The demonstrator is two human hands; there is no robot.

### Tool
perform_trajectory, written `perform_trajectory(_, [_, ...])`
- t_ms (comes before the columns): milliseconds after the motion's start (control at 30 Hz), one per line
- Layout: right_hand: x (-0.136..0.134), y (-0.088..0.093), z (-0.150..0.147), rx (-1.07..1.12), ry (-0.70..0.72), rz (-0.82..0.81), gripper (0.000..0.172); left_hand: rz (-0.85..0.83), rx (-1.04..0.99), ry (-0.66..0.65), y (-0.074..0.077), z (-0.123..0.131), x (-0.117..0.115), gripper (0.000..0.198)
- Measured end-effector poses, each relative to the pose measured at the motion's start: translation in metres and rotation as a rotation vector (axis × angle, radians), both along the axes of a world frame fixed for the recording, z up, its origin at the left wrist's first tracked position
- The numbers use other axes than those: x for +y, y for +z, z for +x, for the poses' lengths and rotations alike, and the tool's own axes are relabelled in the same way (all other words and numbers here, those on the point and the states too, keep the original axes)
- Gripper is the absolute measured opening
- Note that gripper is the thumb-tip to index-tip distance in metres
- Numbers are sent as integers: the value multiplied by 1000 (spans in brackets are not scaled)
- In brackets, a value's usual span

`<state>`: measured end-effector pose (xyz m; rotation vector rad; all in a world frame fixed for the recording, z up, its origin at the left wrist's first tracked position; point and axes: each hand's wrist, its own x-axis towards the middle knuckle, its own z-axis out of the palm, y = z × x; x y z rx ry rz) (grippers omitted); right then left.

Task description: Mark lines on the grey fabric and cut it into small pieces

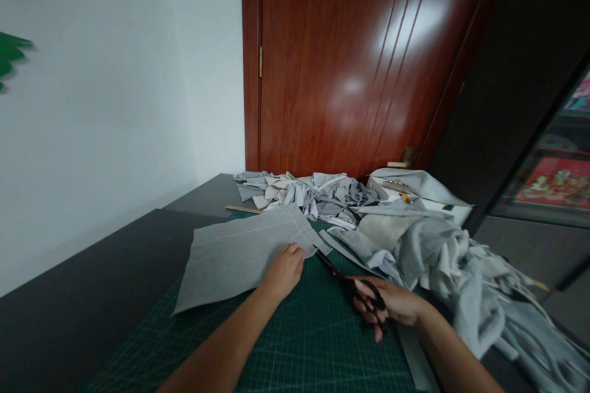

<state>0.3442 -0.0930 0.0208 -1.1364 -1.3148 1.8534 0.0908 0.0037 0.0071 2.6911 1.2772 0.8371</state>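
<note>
While the bare forearms reach in over the green mat, the right hand holds the black scissors, its fingers curled through and around the handle loops; how far the blades are parted cannot be told. Just beyond, the left hand pinches the near edge of the grey cloth close to its right end, fingers pressed together, thumb not clearly seen. The cloth lies partly on the mat, its left part lifted, with pale lines marked on it; the blade tips meet its right end. The step in hand appears to be trimming that end beside the cross line. The next move calls for holding the edge taut, fingers clear of the blades, and following the line. Farther back lie scraps before a door.
</note>
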Motion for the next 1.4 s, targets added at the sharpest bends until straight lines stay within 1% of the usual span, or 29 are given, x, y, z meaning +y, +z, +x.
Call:
perform_trajectory(133, [0,2,-2,-32,-12,54,65,-6,36,-34,-1,1,-1,19])
perform_trajectory(233, [0,4,-6,-55,4,83,65,-17,41,-43,0,1,-2,21])
perform_trajectory(400, [4,9,-20,-67,18,83,58,-15,41,-49,3,1,-3,20])
perform_trajectory(567, [6,8,-27,-52,-56,82,55,-2,12,-55,4,1,-3,21])
perform_trajectory(733, [7,7,-26,-43,-39,63,60,-7,7,-51,2,1,-2,20])
perform_trajectory(900, [11,8,-27,-35,-20,40,60,0,0,-68,3,1,-3,20])
perform_trajectory(1100, [11,8,-29,-42,6,57,66,-18,-10,-69,4,1,-3,20])
perform_trajectory(1267, [8,8,-27,24,52,4,70,-13,-40,-51,3,0,-2,19])
perform_trajectory(1400, [8,5,-25,33,76,-16,73,-14,-57,-34,4,-1,-2,18])
